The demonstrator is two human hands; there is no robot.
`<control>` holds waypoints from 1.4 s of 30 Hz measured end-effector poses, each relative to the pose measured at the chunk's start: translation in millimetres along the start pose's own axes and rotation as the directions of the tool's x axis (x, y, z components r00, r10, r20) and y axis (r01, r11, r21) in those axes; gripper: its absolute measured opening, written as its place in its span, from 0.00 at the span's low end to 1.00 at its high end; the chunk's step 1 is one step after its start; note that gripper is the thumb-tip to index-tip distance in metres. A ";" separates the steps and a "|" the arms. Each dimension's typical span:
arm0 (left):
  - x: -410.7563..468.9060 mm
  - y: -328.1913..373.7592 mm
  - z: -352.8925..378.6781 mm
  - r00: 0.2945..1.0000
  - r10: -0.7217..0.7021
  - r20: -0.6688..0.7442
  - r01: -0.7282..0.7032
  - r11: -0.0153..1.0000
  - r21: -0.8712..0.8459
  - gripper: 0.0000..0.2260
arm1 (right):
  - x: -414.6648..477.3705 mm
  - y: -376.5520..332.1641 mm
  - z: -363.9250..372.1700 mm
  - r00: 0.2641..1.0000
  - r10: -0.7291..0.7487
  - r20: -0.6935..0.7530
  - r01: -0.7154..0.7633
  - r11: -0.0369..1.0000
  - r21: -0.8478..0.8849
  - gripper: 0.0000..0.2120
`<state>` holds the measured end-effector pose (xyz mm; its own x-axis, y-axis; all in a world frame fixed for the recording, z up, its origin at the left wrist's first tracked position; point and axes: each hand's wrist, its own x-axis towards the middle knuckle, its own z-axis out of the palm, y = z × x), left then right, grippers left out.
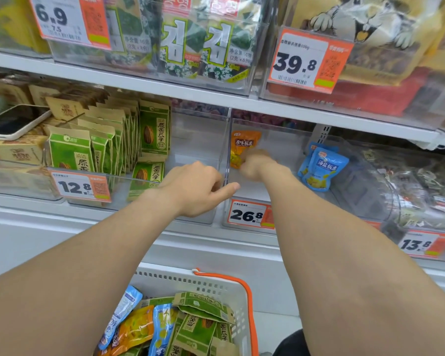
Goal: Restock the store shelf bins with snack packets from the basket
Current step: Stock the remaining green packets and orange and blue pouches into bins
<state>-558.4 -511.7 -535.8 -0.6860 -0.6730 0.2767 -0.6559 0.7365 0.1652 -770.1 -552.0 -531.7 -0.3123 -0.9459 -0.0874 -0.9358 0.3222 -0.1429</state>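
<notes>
My right hand (258, 164) reaches into a clear shelf bin (265, 191) and grips the lower edge of an orange chestnut packet (244, 142), which stands upright against the bin's left wall. Two blue packets (321, 168) lean at the same bin's right side. My left hand (198, 187) rests on the front edge of the clear divider between this bin and the green-packet bin (190, 140), fingers curled, holding nothing. Below, the white basket (216, 281) with an orange handle holds green, orange and blue snack packets (170, 325).
Green sunflower-seed packets (113, 142) fill the left part of the neighbouring bin. A phone (13, 122) lies on brown packets at far left. Price tags (249, 214) hang on the bin fronts. Seaweed packs (195, 44) and large bags fill the shelf above.
</notes>
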 end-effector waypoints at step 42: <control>-50.2 -142.8 -39.6 0.801 -0.391 -0.453 0.504 0.849 0.159 0.25 | 22.8 -208.1 55.1 0.929 -0.091 0.359 -0.088 0.887 0.453 0.16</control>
<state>-417.9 -580.4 -535.8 -0.1507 -0.7965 0.5856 -0.9526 0.2753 0.1294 -573.5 -638.5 -558.3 -0.1463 -0.8948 -0.4218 -0.7289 0.3858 -0.5656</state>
